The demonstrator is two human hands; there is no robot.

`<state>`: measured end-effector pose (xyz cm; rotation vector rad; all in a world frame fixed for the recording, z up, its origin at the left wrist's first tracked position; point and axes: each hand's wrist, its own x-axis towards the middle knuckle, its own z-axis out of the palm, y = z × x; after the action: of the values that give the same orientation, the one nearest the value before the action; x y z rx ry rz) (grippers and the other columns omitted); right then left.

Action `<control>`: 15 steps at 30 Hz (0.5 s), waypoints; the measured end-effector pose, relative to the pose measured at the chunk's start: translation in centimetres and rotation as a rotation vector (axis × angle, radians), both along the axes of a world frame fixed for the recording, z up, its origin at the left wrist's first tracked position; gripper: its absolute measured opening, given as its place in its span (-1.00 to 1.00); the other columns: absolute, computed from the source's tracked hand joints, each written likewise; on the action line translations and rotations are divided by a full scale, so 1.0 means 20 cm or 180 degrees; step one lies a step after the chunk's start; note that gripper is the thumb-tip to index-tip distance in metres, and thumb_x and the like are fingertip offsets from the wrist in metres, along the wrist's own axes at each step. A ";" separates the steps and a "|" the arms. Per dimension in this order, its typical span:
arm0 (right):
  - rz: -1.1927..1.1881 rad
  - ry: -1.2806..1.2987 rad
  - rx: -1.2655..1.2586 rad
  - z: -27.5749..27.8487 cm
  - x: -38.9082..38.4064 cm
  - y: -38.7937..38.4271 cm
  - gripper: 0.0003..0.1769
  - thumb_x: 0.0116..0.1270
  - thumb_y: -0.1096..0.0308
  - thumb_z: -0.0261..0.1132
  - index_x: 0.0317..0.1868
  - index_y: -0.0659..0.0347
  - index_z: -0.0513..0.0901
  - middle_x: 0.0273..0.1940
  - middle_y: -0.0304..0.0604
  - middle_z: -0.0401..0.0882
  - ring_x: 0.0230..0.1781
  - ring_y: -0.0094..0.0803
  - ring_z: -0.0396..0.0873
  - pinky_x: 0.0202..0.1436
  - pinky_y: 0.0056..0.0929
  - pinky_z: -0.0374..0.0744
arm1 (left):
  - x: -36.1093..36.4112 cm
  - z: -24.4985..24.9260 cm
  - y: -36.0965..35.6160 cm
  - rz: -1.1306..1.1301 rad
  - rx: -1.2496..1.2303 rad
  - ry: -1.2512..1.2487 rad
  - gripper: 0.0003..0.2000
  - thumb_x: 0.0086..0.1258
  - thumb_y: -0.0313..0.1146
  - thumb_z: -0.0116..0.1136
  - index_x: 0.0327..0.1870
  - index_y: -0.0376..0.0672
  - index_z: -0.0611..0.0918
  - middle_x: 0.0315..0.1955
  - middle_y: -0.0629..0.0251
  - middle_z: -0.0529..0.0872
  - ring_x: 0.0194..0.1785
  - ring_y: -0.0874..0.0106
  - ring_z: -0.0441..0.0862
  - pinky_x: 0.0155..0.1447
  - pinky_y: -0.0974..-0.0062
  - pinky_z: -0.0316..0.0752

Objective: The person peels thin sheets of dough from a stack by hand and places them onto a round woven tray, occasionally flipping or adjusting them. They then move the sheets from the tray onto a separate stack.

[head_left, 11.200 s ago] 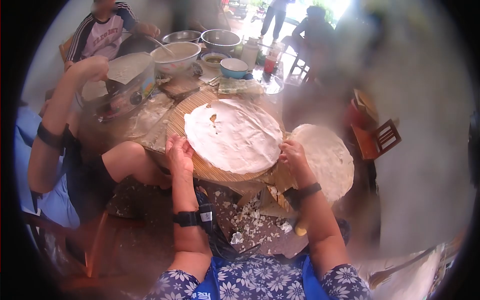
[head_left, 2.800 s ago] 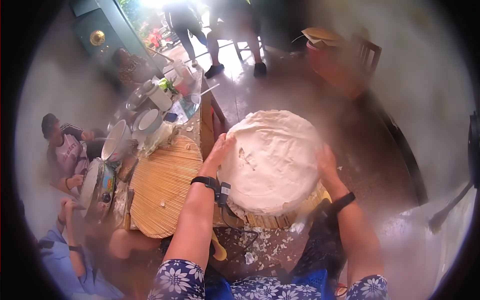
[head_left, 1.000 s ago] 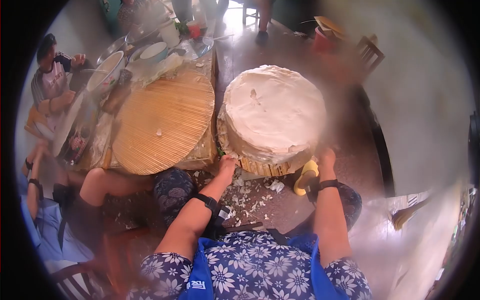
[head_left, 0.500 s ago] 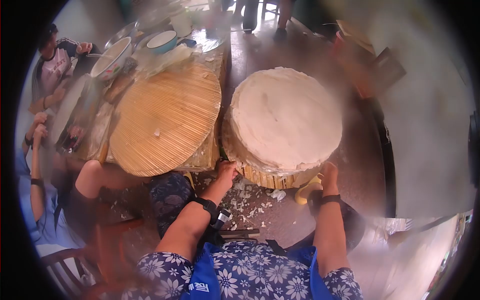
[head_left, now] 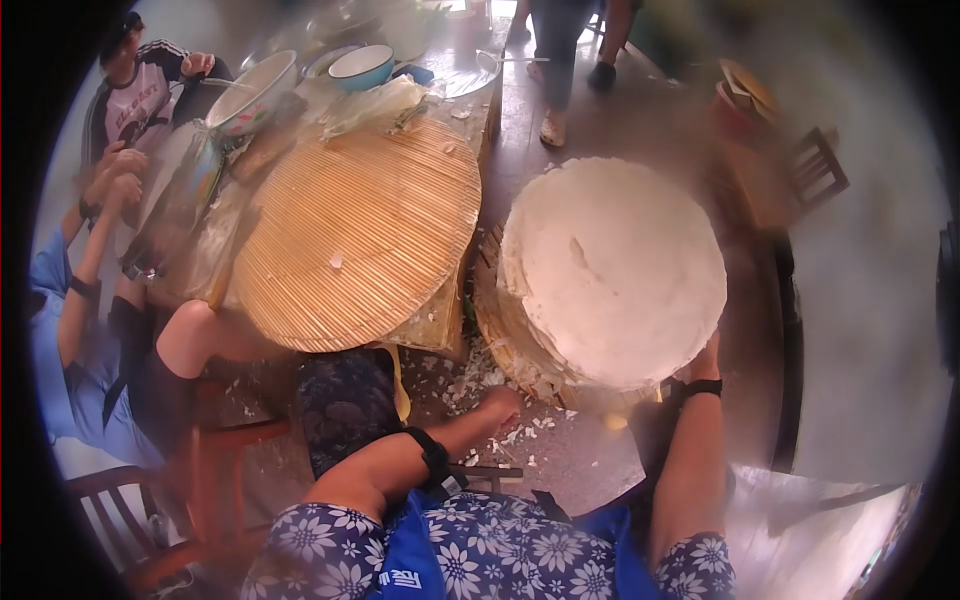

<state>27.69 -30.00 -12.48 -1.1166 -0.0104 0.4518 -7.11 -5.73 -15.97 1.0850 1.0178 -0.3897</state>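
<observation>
A thick stack of thin, pale round sheets [head_left: 620, 270] rests on a round reed mat [head_left: 490, 315], whose rim shows at the left and front. The sheets' layered edge faces left and front. My right hand [head_left: 708, 355] is against the stack's right side, with its fingers hidden behind the edge. In front of the mat, apart from the stack, my left hand [head_left: 502, 408] has its fingers curled in, and I see nothing in it. Left of the stack, a second round reed mat [head_left: 360, 240] lies tilted on the table, with one small pale scrap on it.
White scraps [head_left: 455, 385] litter the floor below the mats. Bowls [head_left: 362, 68] and plastic wrapping [head_left: 385, 108] crowd the table's back. Two people sit at the left, one in a blue shirt [head_left: 75, 330]. A person's legs [head_left: 555, 60] are ahead. Wooden chair [head_left: 235, 470] at lower left.
My left hand has come off the mat's rim and back toward me. My right hand has moved from the front rim up along the stack's right side. The standing person's legs show nearer.
</observation>
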 end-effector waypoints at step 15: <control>-0.0817 -0.0436 -0.3714 -0.32 -0.29 -0.20 -0.59 0.34 0.20 0.00 -0.43 0.30 0.67 -0.44 -0.02 0.66 -0.35 -0.26 0.66 -0.32 -0.25 0.59 | 0.15 0.02 0.39 0.1368 0.0992 -0.0749 -0.78 0.30 -0.18 0.13 -0.14 -0.08 0.56 -0.45 0.39 0.56 -0.51 0.53 0.43 -0.48 0.53 0.32</control>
<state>21.84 -33.92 -18.82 -2.2583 0.3086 0.1120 -4.16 2.16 -15.67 1.1197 1.0868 0.2471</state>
